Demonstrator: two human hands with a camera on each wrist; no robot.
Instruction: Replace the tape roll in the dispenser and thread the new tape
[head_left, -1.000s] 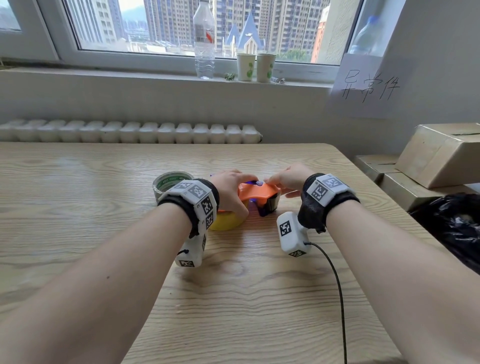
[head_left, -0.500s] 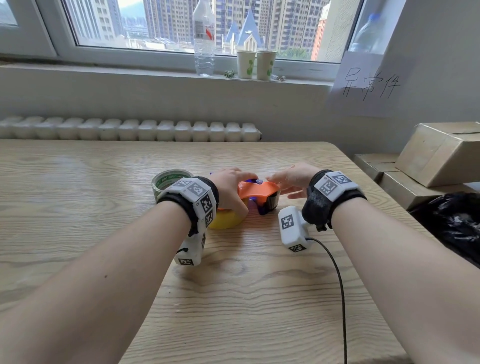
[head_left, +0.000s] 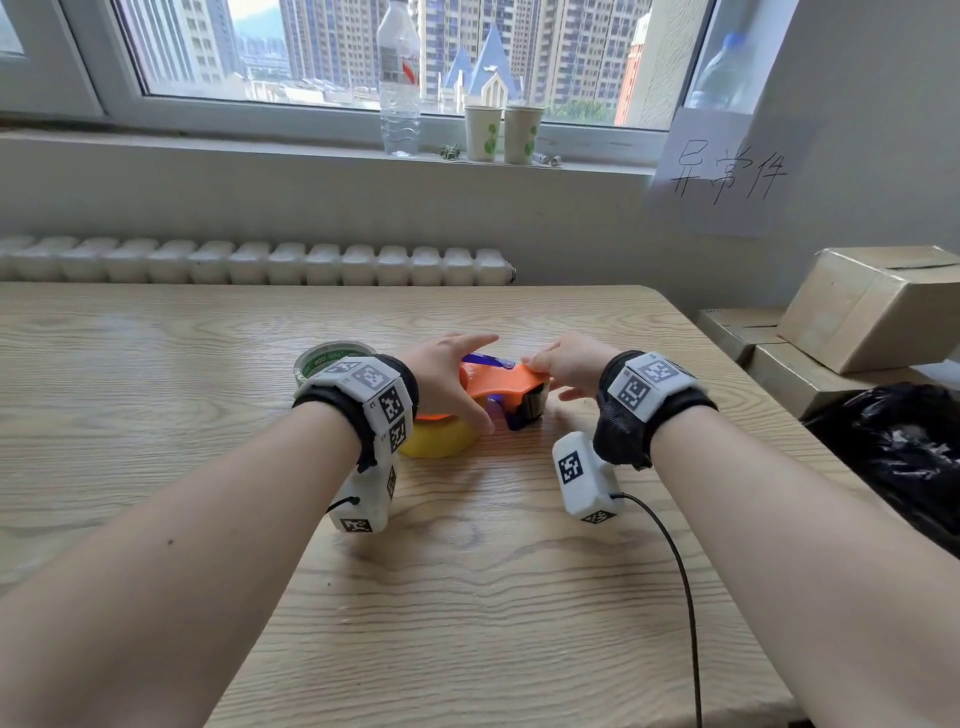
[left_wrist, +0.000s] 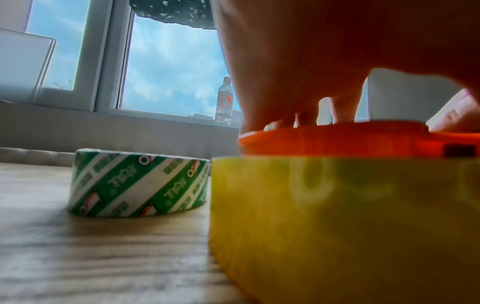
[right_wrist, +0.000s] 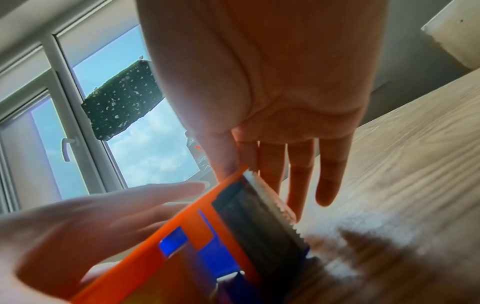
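On the wooden table (head_left: 156, 415), mid-far centre: orange tape dispenser (head_left: 501, 382) sits on top of a yellow tape roll (head_left: 441, 441), roll flat on the wood. Blue part shows at the dispenser's far top and under its right end. Serrated cutter blade (right_wrist: 272, 207) is at the right end, next to the right hand.

Left hand (head_left: 447, 379) lies over the left/top of the dispenser, fingers fairly straight and spread, pointing right; thumb comes down the near side to the roll's edge. Left wrist view shows fingertips (left_wrist: 270, 123) resting on the orange top. Reads as pressing rather than gripping.

Right hand (head_left: 569, 364) is at the dispenser's right end. Thumb and index close together at the top orange edge beside the blade; looks like a pinch, but the contact is hidden, so can't tell. The other three fingers (right_wrist: 330, 174) hang straight, above the table, holding nothing.

Second roll, green-and-white printed tape (left_wrist: 137, 185), lies flat just left of the yellow one, small gap between them, untouched.

On the windowsill: water bottle (head_left: 397, 78), two paper cups (head_left: 501, 132).
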